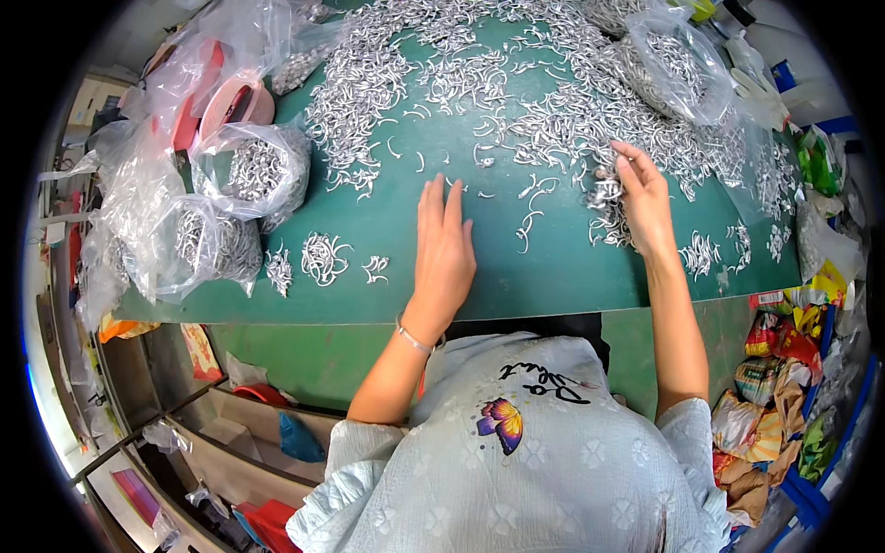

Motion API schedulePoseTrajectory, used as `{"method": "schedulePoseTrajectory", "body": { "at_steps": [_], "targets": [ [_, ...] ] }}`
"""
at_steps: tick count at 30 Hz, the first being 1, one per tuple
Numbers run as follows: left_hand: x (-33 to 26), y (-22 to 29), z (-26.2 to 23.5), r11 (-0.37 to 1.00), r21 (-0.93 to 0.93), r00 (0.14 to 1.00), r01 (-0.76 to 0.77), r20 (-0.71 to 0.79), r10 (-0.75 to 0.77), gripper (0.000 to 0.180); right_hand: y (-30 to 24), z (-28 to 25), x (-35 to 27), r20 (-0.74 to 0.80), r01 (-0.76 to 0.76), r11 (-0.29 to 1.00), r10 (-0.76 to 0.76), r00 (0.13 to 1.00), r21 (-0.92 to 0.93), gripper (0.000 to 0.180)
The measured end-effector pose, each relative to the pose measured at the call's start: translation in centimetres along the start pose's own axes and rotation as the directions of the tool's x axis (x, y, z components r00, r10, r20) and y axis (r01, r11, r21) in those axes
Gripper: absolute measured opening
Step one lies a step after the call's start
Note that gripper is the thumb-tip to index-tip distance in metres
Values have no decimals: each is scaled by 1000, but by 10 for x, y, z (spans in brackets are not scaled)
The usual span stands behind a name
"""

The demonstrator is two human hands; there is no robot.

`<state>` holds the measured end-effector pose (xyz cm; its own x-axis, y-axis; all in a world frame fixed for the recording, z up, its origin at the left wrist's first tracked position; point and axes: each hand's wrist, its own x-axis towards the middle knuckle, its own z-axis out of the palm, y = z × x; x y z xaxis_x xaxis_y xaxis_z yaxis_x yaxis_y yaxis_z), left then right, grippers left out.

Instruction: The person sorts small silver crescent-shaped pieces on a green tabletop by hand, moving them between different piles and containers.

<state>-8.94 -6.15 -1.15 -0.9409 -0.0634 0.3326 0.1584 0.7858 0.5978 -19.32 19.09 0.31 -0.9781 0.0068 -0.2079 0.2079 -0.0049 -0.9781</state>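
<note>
Many small, curved silver metal pieces [364,88] lie loose across the green tabletop [516,276]. My left hand [444,249] rests on the green surface with its fingers stretched out, and nothing is in it. A few single pieces lie just beyond its fingertips. On the right, my right hand [645,198] curls its fingers round a small clump of the curved metal pieces [604,192], at the near edge of the big heap. Some of its fingers are hidden behind the hand and the pieces. Below the clump, a small pile [610,226] lies beside that hand.
Clear plastic bags [217,241] full of the pieces stand at the left, near a pink tape dispenser-like object [241,100]. Another open bag [678,69] lies at the far right. Small piles [323,258] sit along the near edge. Colourful packages [770,378] fill the right side below the table.
</note>
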Motion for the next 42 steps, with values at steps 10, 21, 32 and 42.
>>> {"method": "schedulePoseTrajectory", "body": {
  "at_steps": [10,21,32,42],
  "targets": [
    [-4,20,-3,966,-251,997,56,65,-41,39,-12,24,-20,282,505,374,-511,812,-777,34],
    [20,19,19,998,57,998,26,51,-29,18,2,48,-27,498,706,343,-524,691,-619,12],
    [-9,45,8,955,-294,996,-44,56,63,13,9,35,-47,500,685,543,-470,727,-485,10],
    [-35,47,15,958,-277,965,-80,219,144,20,2,42,-40,435,634,349,-499,749,-690,16]
  ]
}}
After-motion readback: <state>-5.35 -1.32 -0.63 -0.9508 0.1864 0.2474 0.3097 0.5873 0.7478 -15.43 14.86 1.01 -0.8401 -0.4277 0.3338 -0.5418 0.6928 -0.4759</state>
